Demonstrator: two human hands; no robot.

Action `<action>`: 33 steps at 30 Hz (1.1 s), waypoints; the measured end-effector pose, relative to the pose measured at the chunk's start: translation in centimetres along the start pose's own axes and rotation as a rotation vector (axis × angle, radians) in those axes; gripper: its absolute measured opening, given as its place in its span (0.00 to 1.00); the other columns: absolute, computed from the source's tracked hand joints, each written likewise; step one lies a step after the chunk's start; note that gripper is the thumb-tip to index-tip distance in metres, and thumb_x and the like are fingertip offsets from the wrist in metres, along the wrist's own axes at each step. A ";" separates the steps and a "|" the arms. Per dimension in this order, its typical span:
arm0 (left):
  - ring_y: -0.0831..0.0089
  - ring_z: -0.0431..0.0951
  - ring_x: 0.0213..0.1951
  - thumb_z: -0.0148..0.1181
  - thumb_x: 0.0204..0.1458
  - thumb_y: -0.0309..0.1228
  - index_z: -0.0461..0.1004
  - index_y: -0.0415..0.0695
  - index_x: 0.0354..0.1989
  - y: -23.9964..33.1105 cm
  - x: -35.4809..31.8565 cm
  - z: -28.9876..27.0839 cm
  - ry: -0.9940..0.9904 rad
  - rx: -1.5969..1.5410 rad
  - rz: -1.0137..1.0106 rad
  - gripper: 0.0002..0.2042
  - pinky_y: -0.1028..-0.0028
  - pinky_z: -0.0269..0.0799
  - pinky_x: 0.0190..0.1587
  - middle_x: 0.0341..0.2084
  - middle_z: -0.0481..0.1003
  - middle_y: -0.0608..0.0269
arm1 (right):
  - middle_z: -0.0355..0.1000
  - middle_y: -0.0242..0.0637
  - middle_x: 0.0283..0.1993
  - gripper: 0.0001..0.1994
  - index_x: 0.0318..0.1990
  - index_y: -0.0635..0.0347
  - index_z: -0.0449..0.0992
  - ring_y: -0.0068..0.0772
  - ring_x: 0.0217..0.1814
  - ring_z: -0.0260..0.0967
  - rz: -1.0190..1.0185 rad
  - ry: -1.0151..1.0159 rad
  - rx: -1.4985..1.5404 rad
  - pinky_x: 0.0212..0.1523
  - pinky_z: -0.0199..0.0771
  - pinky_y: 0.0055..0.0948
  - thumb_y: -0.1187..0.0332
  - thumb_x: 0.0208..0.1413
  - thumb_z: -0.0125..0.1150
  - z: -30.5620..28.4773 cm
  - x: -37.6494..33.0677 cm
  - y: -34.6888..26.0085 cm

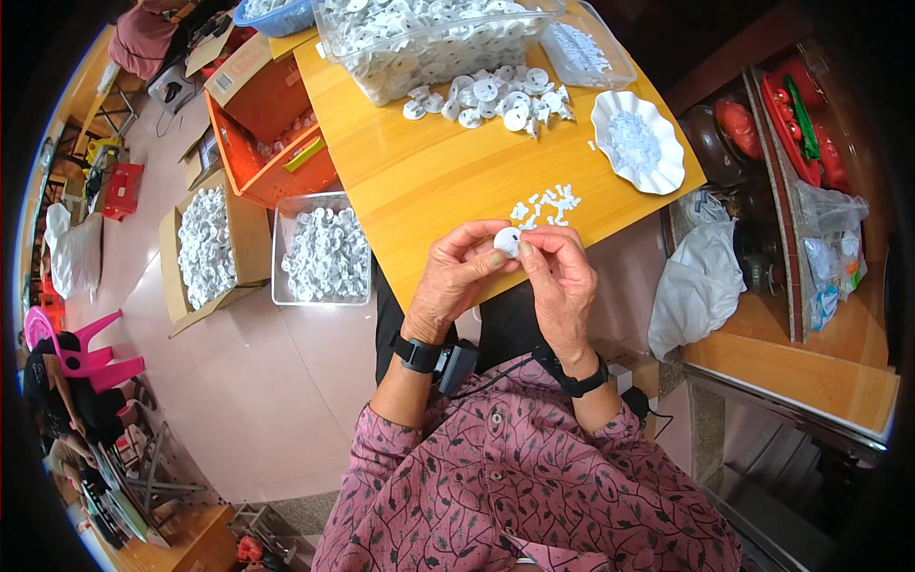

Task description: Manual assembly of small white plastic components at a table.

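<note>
Just above the near edge of the yellow wooden table (429, 181), both my hands meet at one small round white plastic part (507, 242). A dark slot or hole shows on its face. My left hand (462, 267) pinches it between thumb and fingers from the left. From the right, my right hand (560, 276) closes its thumb and index finger at the part's edge; whether a tiny piece sits in those fingertips is hidden. Right beyond my fingers lies a scatter of tiny white plastic pieces (547, 204).
A clear bin (438, 52) heaped with white parts stands at the table's back, a loose pile (491, 99) before it. A scalloped white dish (670, 175) holds tiny pieces. On the floor at left are a filled carton (250, 229), a clear tub (321, 297) and an orange crate (238, 157).
</note>
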State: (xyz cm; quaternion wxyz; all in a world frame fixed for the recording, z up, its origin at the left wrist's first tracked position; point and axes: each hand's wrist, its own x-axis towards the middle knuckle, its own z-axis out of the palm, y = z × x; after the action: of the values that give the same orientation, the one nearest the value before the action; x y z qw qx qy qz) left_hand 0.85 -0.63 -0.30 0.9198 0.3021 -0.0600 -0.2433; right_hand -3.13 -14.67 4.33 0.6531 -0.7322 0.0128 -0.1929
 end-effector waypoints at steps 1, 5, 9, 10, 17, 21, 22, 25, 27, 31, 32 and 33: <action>0.67 0.79 0.47 0.61 0.55 0.22 0.70 0.37 0.56 -0.1 0.0 0.1 -0.005 0.001 0.007 0.19 0.68 0.77 0.52 0.47 0.76 0.52 | 0.71 0.38 0.41 0.04 0.38 0.65 0.76 0.24 0.39 0.71 0.001 0.000 0.000 0.38 0.73 0.22 0.75 0.58 0.61 0.0 0.0 0.1; 0.67 0.79 0.47 0.60 0.56 0.22 0.71 0.36 0.55 0.0 0.0 0.2 -0.009 -0.006 -0.002 0.18 0.67 0.78 0.52 0.47 0.76 0.53 | 0.71 0.38 0.40 0.04 0.38 0.66 0.76 0.27 0.40 0.72 -0.041 -0.010 -0.066 0.40 0.74 0.24 0.75 0.58 0.61 -0.2 0.3 0.5; 0.65 0.79 0.46 0.57 0.59 0.25 0.72 0.36 0.54 0.0 -0.1 -0.3 0.027 -0.057 -0.067 0.15 0.65 0.79 0.52 0.47 0.76 0.52 | 0.71 0.39 0.40 0.03 0.39 0.66 0.75 0.28 0.40 0.72 -0.072 -0.023 -0.096 0.41 0.73 0.25 0.76 0.58 0.60 -0.2 0.4 0.6; 0.64 0.79 0.46 0.57 0.59 0.26 0.72 0.36 0.54 -0.1 0.0 -0.5 0.020 -0.121 -0.080 0.15 0.64 0.79 0.51 0.47 0.76 0.53 | 0.71 0.39 0.40 0.03 0.39 0.66 0.75 0.28 0.40 0.72 -0.072 -0.023 -0.096 0.41 0.73 0.25 0.76 0.58 0.60 -0.2 0.5 0.6; 0.65 0.79 0.46 0.56 0.60 0.25 0.72 0.35 0.53 0.2 0.0 0.1 0.002 -0.066 -0.041 0.14 0.62 0.79 0.51 0.45 0.75 0.55 | 0.71 0.40 0.39 0.03 0.38 0.66 0.75 0.30 0.40 0.72 -0.075 -0.053 -0.147 0.41 0.73 0.26 0.77 0.57 0.60 -0.2 0.5 0.3; 0.63 0.78 0.49 0.57 0.59 0.24 0.70 0.36 0.56 0.0 -0.1 0.2 0.001 -0.029 -0.051 0.17 0.63 0.78 0.52 0.48 0.75 0.53 | 0.71 0.41 0.42 0.03 0.37 0.65 0.75 0.34 0.43 0.72 -0.143 -0.052 -0.213 0.42 0.73 0.27 0.78 0.56 0.60 -0.1 0.6 0.3; 0.64 0.77 0.50 0.57 0.59 0.24 0.70 0.36 0.57 0.0 -0.1 0.2 -0.010 -0.026 -0.055 0.18 0.63 0.78 0.53 0.48 0.75 0.53 | 0.71 0.41 0.42 0.03 0.37 0.65 0.75 0.34 0.43 0.72 -0.142 -0.053 -0.212 0.42 0.73 0.27 0.78 0.56 0.60 -0.1 0.6 0.2; 0.64 0.77 0.51 0.57 0.59 0.24 0.69 0.36 0.59 0.2 -0.3 0.3 -0.014 -0.047 -0.050 0.19 0.63 0.76 0.54 0.49 0.75 0.54 | 0.70 0.43 0.45 0.03 0.36 0.64 0.75 0.37 0.48 0.70 -0.134 -0.033 -0.250 0.48 0.72 0.31 0.77 0.55 0.62 -0.1 0.3 0.1; 0.65 0.76 0.51 0.58 0.58 0.24 0.69 0.37 0.59 0.2 -0.2 0.4 -0.009 -0.057 -0.045 0.19 0.64 0.76 0.54 0.49 0.75 0.54 | 0.69 0.43 0.47 0.04 0.36 0.64 0.76 0.39 0.52 0.69 -0.133 0.014 -0.227 0.53 0.70 0.35 0.76 0.54 0.63 -0.2 0.1 0.4; 0.65 0.75 0.53 0.59 0.57 0.22 0.68 0.36 0.59 0.4 -0.2 0.3 -0.018 -0.076 -0.038 0.20 0.63 0.73 0.58 0.50 0.74 0.54 | 0.69 0.43 0.47 0.04 0.36 0.63 0.76 0.39 0.52 0.69 -0.159 0.020 -0.231 0.55 0.69 0.37 0.76 0.54 0.63 0.1 -0.1 0.4; 0.65 0.75 0.53 0.59 0.57 0.22 0.68 0.36 0.59 0.4 -0.2 0.2 -0.016 -0.075 -0.037 0.20 0.63 0.73 0.58 0.50 0.74 0.54 | 0.69 0.43 0.47 0.04 0.36 0.63 0.76 0.39 0.52 0.69 -0.154 0.024 -0.232 0.55 0.69 0.36 0.76 0.54 0.63 0.2 -0.1 0.3; 0.66 0.75 0.52 0.60 0.56 0.22 0.68 0.36 0.59 0.4 -0.3 0.2 -0.016 -0.066 -0.032 0.21 0.62 0.73 0.58 0.50 0.74 0.54 | 0.70 0.43 0.47 0.04 0.36 0.63 0.76 0.39 0.52 0.69 -0.149 0.027 -0.234 0.55 0.69 0.36 0.76 0.53 0.63 0.2 -0.1 0.3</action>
State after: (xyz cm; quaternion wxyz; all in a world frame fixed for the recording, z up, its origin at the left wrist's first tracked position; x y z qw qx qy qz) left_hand 0.73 -0.33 0.11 0.9247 0.2704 -0.0543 -0.2624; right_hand -3.10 -14.46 4.01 0.5468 -0.7996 -0.0104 -0.2481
